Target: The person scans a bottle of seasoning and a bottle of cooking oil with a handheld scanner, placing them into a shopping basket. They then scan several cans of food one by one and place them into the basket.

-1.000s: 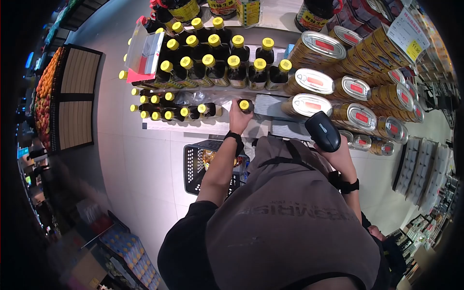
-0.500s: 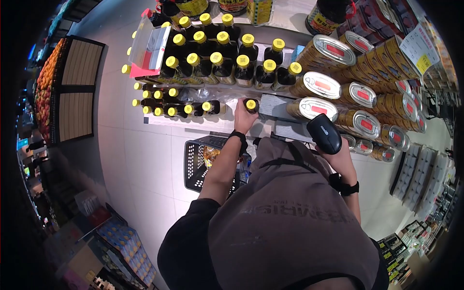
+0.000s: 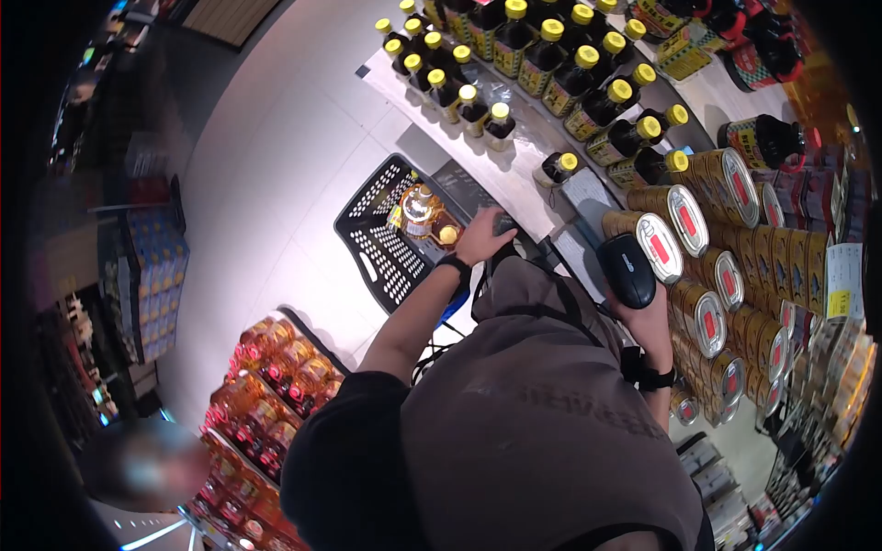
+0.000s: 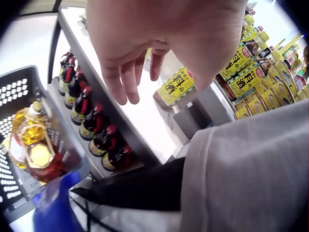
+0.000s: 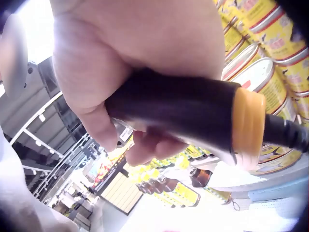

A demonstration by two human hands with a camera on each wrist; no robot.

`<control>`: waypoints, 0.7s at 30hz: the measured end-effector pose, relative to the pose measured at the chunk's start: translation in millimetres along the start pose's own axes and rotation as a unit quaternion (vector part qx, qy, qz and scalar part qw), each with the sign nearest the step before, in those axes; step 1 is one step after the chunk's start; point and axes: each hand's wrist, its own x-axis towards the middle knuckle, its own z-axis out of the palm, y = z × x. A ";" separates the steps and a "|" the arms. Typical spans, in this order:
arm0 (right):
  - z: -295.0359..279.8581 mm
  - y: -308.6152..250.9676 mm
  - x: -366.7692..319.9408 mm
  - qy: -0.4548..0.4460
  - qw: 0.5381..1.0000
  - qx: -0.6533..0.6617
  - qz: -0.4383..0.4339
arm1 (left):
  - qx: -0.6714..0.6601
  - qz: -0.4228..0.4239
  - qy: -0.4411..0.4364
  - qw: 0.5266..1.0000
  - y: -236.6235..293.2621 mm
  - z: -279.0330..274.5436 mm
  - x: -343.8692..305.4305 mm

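Note:
My left hand (image 3: 484, 241) is empty in the head view, over the shelf's front edge beside the basket. In the left wrist view the same hand (image 4: 159, 43) has relaxed, hanging fingers above the white shelf. A single yellow-capped dark bottle (image 3: 557, 169) stands on the shelf, apart from the rows; its yellow label (image 4: 176, 88) shows in the left wrist view. My right hand (image 3: 646, 323) grips a black handheld scanner (image 3: 627, 270); in the right wrist view its fingers curl round the black handle (image 5: 174, 101), which has an orange ring and a cable.
A black basket (image 3: 380, 188) holding bottles of golden oil stands left of the shelf. Rows of yellow-capped bottles (image 3: 586, 69) and stacked oval tins (image 3: 654, 241) fill the shelf. Dark bottles with red caps (image 4: 94, 126) stand on a lower shelf. Red-capped oil bottles (image 3: 266, 404) and a person's head (image 3: 142, 464) are lower left.
My left hand has let go of the yellow-capped bottle and moved down toward the basket. The head view has turned, bringing the oil display into sight. The scanner remains in my right hand.

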 end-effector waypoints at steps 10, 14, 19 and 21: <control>-4.5 4.1 -32.3 -0.107 0.991 -0.006 -0.086 | 0.169 -0.199 0.013 0.965 29.6 -14.2 -191.8; -4.2 30.7 -55.1 -0.127 0.988 -0.005 -0.093 | 0.266 -0.243 0.040 0.932 23.2 -2.4 -181.1; -2.4 46.9 -74.8 -0.156 0.984 -0.011 -0.089 | 0.290 -0.231 0.048 0.927 20.7 1.9 -184.9; -3.0 44.2 -80.4 -0.155 0.983 -0.012 -0.101 | 0.295 -0.227 0.050 0.927 22.2 1.8 -183.4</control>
